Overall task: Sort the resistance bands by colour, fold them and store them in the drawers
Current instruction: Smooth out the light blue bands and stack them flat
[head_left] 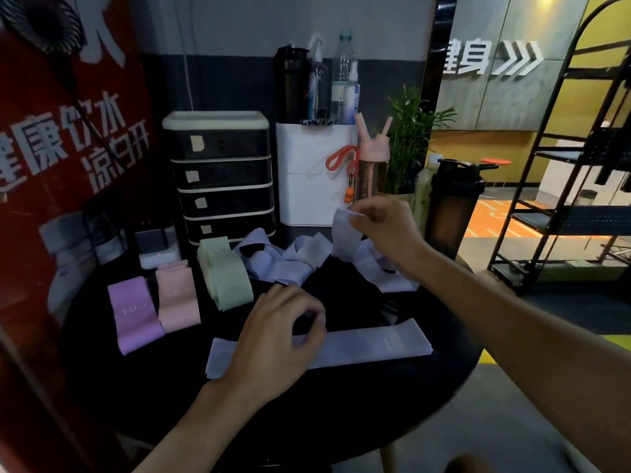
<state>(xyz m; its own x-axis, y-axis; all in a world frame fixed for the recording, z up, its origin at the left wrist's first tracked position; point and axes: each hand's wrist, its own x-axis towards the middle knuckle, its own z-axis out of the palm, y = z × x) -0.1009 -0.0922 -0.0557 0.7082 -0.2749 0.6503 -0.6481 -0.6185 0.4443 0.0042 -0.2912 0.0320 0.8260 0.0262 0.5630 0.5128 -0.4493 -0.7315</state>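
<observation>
On the round black table (341, 404) lie sorted bands: a purple one (135, 314), a pink stack (177, 300) and a green stack (225, 274). A pale lavender band (375, 343) lies flat across the front. My left hand (273, 339) rests on its left part with curled fingers. My right hand (382, 227) pinches the top end of another lavender band (345, 237), lifted above a tangled heap of lavender bands (290, 264). The black drawer unit (222, 175) stands behind, all drawers closed.
A white box (307, 186) with bottles on top stands right of the drawers. A pink bottle (372, 165), a plant (409, 138) and a dark shaker (454, 206) stand at the table's back right. A red banner (51, 165) flanks the left; a metal rack (563, 216) stands at right.
</observation>
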